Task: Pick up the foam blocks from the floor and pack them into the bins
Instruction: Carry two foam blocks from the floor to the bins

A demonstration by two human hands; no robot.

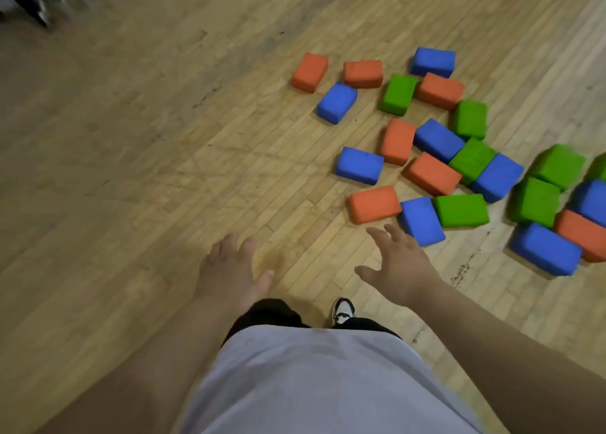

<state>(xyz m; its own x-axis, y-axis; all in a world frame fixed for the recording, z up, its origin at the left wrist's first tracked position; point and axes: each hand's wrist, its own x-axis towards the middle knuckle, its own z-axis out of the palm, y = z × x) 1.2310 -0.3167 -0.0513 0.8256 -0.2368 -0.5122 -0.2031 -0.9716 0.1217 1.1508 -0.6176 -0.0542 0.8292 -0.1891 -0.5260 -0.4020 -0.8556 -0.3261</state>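
Right grip (pixel 400 266), a bare hand, is open with fingers spread and holds nothing; it hovers just short of a blue block (pixel 421 220) and an orange block (pixel 373 204), the nearest of the pile. Left grip (pixel 229 269) is likewise open and empty, over bare wooden floor (pixel 131 138), apart from any block. The foam blocks (pixel 431 173), more than twenty in orange, blue and green, lie scattered on the floor ahead and to the right, many touching each other. The task looks barely begun: nothing is in hand, and all these blocks are left to gather. No bins are in view, so whether any block is already packed cannot be told. Blocks at the right edge are cut off. A dark blurred object (pixel 42 0) in the top left corner cannot be identified. A pale shirt (pixel 311 384) hides the floor below, showing only one shoe (pixel 342 310).
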